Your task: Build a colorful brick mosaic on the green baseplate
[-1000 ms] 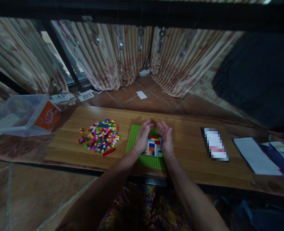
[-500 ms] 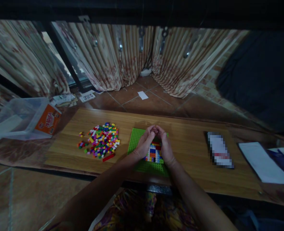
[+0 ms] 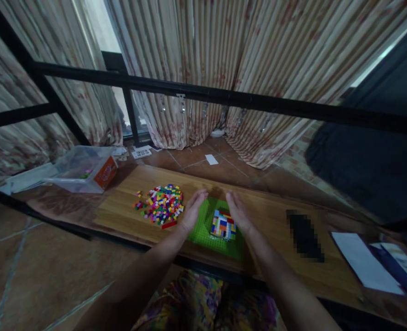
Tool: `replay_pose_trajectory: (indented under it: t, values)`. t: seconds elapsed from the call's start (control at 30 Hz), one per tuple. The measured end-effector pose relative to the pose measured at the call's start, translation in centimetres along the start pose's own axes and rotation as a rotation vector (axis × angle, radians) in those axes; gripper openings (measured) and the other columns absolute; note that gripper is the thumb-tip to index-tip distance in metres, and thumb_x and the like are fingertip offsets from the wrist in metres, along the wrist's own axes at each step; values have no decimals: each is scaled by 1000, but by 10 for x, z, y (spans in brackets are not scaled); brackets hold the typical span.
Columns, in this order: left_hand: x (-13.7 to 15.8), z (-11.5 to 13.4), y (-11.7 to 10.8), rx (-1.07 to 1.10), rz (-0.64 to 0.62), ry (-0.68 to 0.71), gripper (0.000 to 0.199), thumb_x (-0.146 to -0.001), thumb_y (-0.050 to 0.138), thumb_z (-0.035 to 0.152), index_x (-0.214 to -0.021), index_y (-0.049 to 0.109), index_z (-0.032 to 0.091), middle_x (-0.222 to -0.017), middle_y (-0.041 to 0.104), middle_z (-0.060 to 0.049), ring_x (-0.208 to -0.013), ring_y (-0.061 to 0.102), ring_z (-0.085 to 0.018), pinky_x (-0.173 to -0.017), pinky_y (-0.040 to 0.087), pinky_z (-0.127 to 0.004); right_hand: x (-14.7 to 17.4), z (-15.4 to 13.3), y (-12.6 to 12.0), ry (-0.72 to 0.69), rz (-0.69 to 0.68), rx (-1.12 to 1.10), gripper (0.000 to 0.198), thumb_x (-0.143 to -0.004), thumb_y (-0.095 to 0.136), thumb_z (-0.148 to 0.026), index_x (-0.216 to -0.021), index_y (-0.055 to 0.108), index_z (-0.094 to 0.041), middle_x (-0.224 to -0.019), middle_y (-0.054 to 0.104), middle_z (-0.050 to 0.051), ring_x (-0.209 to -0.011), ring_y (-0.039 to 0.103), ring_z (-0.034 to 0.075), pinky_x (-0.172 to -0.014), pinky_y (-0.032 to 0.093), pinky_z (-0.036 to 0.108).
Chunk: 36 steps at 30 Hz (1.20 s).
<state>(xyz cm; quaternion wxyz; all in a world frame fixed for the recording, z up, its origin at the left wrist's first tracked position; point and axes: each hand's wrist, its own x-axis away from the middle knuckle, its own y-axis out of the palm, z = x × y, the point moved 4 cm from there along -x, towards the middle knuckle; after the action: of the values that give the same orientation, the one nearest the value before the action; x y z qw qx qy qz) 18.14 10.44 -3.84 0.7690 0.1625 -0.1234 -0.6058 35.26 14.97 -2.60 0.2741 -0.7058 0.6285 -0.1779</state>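
Note:
A multicoloured block of toy bricks [image 3: 223, 225] stands on a green studded baseplate [image 3: 203, 232] in front of me. My left hand [image 3: 194, 209] is at the plate's left edge, fingers stretched out, holding nothing. On the other side, my right hand [image 3: 238, 211] is also open, its fingers straight, just right of the brick block. Both palms face inward with the block between them; whether the right hand touches it I cannot tell. A heap of loose coloured bricks [image 3: 165, 202] lies left of the plate, with a long red brick [image 3: 169, 225] below it.
The wooden tabletop [image 3: 268, 239] carries a pixelated dark object [image 3: 305, 235] on the right. Beyond it lies a white sheet [image 3: 365, 262]. A clear plastic box [image 3: 82, 170] with an orange label stands at the left. A black metal bar [image 3: 203, 92] crosses ahead, before the curtains.
My hands were together above the brick block and have moved apart to either side, fingers straightened. The view has tilted up, showing more of the curtains and bar.

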Motion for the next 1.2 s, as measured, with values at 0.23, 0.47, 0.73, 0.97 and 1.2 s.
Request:
replay_pose_trajectory:
  t: [0.23, 0.47, 0.73, 0.97, 1.2]
  values:
    - [62, 25, -47, -197, -19, -32, 36, -75, 74, 47, -98, 73, 18, -104, 75, -8, -104, 67, -25, -99, 48, -38, 21, -31, 44, -102, -116, 488, 74, -94, 30, -64, -147, 39, -12, -155, 37, 17, -147, 23, 32, -118, 11, 56]
    - [86, 29, -77, -417, 9, 22, 30, -78, 70, 43, -95, 71, 18, -96, 75, -8, -93, 70, -23, -86, 55, -36, 27, -26, 51, -218, -42, 450, 73, -92, 34, -68, -140, 49, -14, -148, 46, 21, -142, 33, 37, -114, 12, 64]
    - [90, 38, -127, -960, 160, 205, 26, -82, 58, 30, -103, 69, 19, -98, 72, -7, -90, 67, -23, -85, 55, -39, 32, -31, 33, -347, 150, 279, 49, -98, 37, -53, -122, 63, -19, -122, 66, 14, -117, 55, 30, -104, 35, 51]
    - [87, 42, -118, -1261, 119, 322, 23, -82, 54, 19, -99, 69, 21, -101, 69, -7, -95, 65, -23, -88, 54, -40, 53, -38, 13, -392, 312, 115, 34, -97, 42, -40, -103, 71, -22, -104, 72, 9, -100, 61, 26, -94, 43, 47]
    - [82, 34, -119, -1329, 69, 417, 16, -89, 50, 23, -91, 66, 23, -94, 68, -6, -89, 65, -22, -82, 54, -36, 126, 14, -23, -222, 450, 28, 30, -93, 50, -44, -99, 71, -24, -104, 72, 8, -102, 64, 27, -92, 49, 47]
